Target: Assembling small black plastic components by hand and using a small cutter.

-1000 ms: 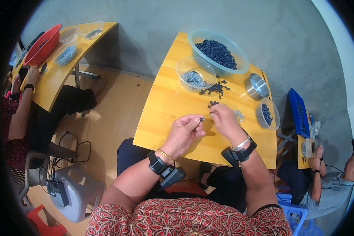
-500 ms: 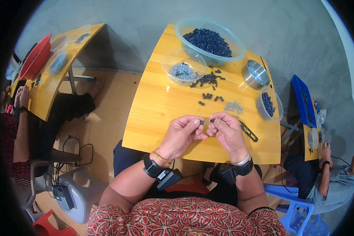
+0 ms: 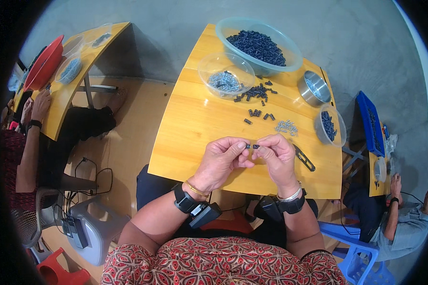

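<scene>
Over the near part of the yellow table [image 3: 180, 156], my left hand [image 3: 222, 160] pinches a small black plastic piece [image 3: 248, 146] between thumb and forefinger. My right hand [image 3: 277, 159] grips another small black plastic piece [image 3: 256, 147] the same way. The two pieces point at each other end to end, with a narrow gap between them. Just right of my right hand lies a flat black slotted tool [image 3: 305, 158]. Beyond my hands are small clear-and-silver parts [image 3: 286, 127] in a loose pile and several black pieces [image 3: 255, 113].
At the far edge stands a big translucent basin [image 3: 295, 64] full of black pieces. Near it are a clear bowl [image 3: 204, 76] of silvery parts, a steel bowl [image 3: 321, 99] and a clear tub [image 3: 337, 140] of black pieces. Co-workers sit at tables on both sides, one by a red basin [image 3: 47, 61].
My two hands have come closer, so the gap between the two black pieces is smaller. The view has shifted slightly. On the left, the co-worker's hands have moved.
</scene>
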`<state>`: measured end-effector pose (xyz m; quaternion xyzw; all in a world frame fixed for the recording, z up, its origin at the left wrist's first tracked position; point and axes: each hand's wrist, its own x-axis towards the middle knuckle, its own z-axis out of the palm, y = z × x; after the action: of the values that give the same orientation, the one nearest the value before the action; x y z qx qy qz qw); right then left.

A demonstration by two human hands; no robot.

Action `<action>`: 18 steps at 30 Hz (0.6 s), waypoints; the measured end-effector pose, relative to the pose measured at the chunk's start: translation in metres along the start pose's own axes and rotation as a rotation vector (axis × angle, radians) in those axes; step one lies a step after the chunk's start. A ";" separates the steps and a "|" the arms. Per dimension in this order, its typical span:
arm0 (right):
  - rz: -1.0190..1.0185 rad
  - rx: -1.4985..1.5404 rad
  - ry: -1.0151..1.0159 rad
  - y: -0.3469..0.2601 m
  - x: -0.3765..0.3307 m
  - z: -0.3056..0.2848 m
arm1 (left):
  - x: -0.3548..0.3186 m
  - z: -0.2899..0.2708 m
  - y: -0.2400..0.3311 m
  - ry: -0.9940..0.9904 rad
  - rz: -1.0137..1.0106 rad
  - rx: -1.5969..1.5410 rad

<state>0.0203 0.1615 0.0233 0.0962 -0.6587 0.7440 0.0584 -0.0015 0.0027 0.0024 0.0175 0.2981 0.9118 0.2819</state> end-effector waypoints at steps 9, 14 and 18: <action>-0.102 -0.193 0.026 -0.004 0.003 0.000 | 0.002 0.002 0.000 -0.009 0.030 0.028; 0.046 -0.602 0.211 0.009 0.017 -0.033 | 0.003 0.002 -0.004 0.078 0.049 0.057; -0.020 -0.829 0.091 0.004 0.034 -0.030 | 0.004 -0.001 -0.003 0.134 0.067 0.046</action>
<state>-0.0157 0.1894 0.0237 0.0378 -0.8982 0.4186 0.1286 -0.0037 0.0064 -0.0005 -0.0270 0.3365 0.9127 0.2301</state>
